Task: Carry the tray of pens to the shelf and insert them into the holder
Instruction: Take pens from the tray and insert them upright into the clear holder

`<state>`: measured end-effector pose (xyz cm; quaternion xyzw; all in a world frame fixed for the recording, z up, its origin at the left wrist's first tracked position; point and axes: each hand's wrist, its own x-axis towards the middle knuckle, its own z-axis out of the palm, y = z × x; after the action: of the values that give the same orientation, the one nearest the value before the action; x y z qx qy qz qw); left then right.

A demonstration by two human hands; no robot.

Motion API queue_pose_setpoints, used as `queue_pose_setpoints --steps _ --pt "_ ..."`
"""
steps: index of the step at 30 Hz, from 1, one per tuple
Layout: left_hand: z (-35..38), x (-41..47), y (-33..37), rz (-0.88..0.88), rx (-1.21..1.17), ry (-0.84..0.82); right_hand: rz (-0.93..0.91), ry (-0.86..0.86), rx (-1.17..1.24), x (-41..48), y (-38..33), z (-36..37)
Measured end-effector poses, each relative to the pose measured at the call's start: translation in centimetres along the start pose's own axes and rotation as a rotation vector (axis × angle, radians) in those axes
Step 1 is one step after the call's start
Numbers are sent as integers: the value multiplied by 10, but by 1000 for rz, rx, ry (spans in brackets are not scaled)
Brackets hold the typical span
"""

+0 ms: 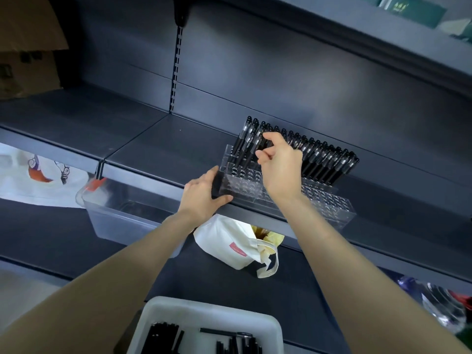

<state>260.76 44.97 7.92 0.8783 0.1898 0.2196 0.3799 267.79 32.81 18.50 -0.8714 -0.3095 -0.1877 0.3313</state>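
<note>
One camera on the person's head, close to the shelf (163,149), facing forward and down at its front edge

Nothing really legible here tbh. White print on the pens (251,145) in the holder (329,203), a red label (238,249) on the cloth bag (224,238), gold lettering on a green box (415,10) at the top shelf's right end, all too blurry.

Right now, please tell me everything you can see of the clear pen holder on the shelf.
The pen holder looks like clear acrylic, stepped in tiers, each with rows of round holes. It stands near the front edge of the dark shelf. Black pens fill its back row; front holes are mostly empty. The left hand grips its left end.
</note>
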Motion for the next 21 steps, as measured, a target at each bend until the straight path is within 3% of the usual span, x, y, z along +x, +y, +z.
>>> queue_pose_setpoints --steps 5,7,13,17,21 --pt "-7 -67 -18 83 46 143 33 19 105 -49 1 3" --pt "-6 -103 -34 39 44 158 86 -23 128 -78 7 13" --pt "9 -216 -89 -331 73 -8 274 -207 199 -201 26 63" --pt "27 -276 -116 -560 83 -97 449 -439 216 -289 38 99" --pt "47 -309 -140 -660 12 -125 661 -654 264 -354 43 126"
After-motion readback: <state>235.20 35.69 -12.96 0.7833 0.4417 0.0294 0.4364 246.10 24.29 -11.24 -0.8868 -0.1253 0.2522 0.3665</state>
